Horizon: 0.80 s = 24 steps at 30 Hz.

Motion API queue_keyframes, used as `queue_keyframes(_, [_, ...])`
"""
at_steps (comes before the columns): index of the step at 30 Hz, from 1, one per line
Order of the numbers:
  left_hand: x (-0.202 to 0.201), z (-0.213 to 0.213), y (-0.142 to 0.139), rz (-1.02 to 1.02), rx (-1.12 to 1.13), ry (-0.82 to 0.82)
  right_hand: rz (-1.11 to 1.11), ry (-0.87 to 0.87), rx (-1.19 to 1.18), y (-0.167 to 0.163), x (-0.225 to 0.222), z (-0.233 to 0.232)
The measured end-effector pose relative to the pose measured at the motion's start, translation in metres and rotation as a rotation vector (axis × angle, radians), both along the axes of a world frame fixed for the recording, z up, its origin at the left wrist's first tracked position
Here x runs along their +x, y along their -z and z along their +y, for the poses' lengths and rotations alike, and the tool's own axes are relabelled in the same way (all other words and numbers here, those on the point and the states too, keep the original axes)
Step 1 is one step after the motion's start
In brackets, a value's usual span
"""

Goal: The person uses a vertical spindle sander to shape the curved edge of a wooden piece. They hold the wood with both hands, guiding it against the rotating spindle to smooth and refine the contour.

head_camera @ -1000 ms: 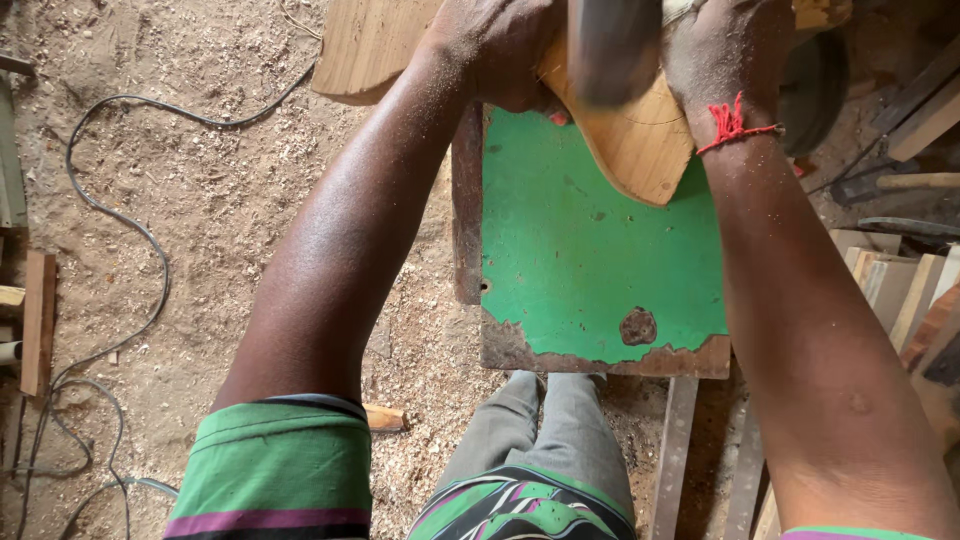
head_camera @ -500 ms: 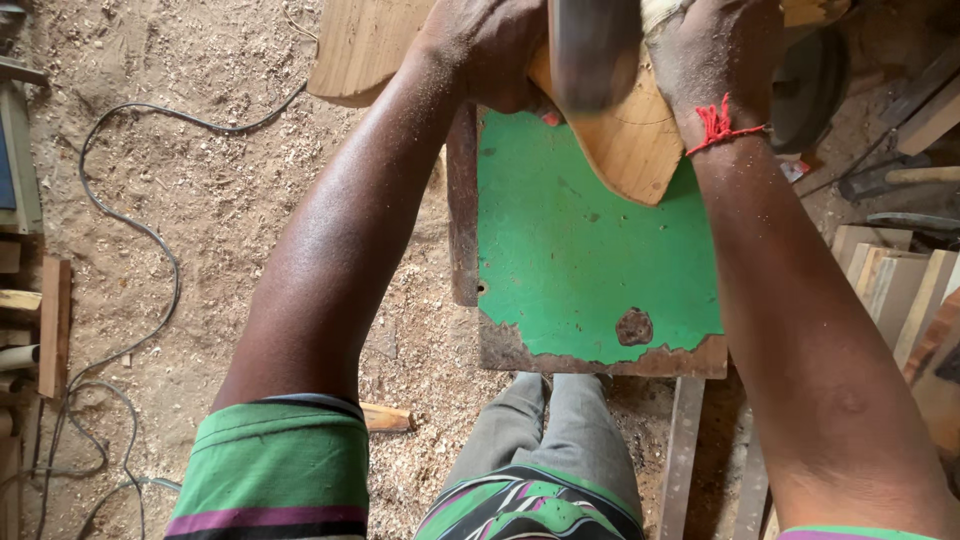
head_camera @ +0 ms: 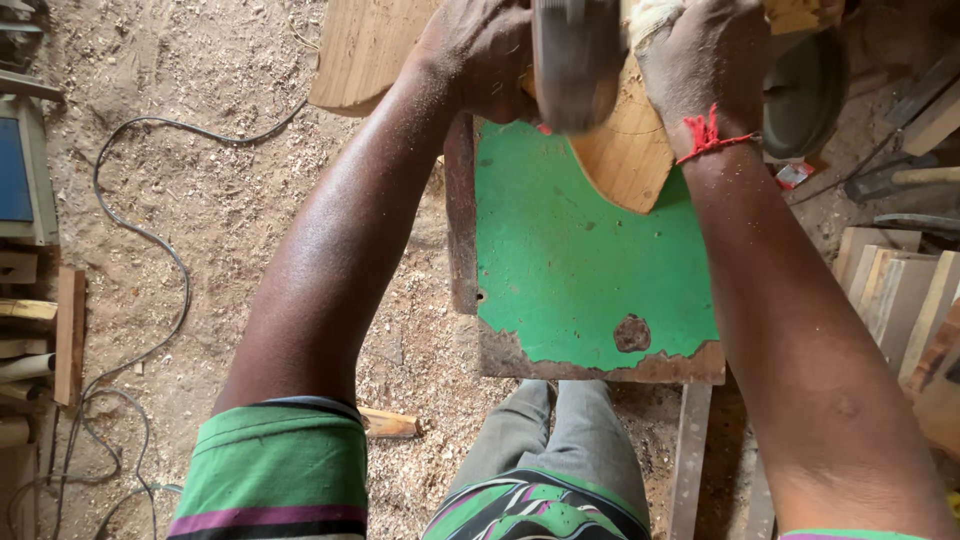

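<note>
Both hands are clamping at the worktop's (head_camera: pixel 590 290) far edge: left hand (head_camera: pixel 480 60) on the curved wooden board (head_camera: pixel 625 150), right hand (head_camera: pixel 705 65) alongside, blurred dark tool (head_camera: pixel 575 60) running between them.

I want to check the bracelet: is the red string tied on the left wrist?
No, the red string is around the wrist of the right hand, which rests on the wooden board; the left hand has none.

Both arms stretch forward, nearly straight. The left hand (head_camera: pixel 480 55) and the right hand (head_camera: pixel 705 65) are close together, fingers curled in a grip. A red string circles the right wrist.
</note>
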State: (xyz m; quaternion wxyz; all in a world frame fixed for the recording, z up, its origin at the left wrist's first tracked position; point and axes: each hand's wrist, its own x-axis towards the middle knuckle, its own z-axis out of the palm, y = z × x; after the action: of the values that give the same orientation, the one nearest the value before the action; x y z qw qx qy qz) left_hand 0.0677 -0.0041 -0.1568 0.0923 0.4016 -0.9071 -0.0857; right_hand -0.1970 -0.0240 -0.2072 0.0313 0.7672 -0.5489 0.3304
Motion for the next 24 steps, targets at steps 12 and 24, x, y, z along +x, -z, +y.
queue_keyframes(12, [-0.002, -0.001, 0.000, -0.084, 0.012, -0.032, -0.072, -0.080, 0.001, -0.029, 0.007, 0.009])
queue_keyframes(24, [-0.002, 0.000, -0.007, 0.003, 0.070, -0.073, -0.099, -0.129, -0.055, -0.040, 0.012, 0.014])
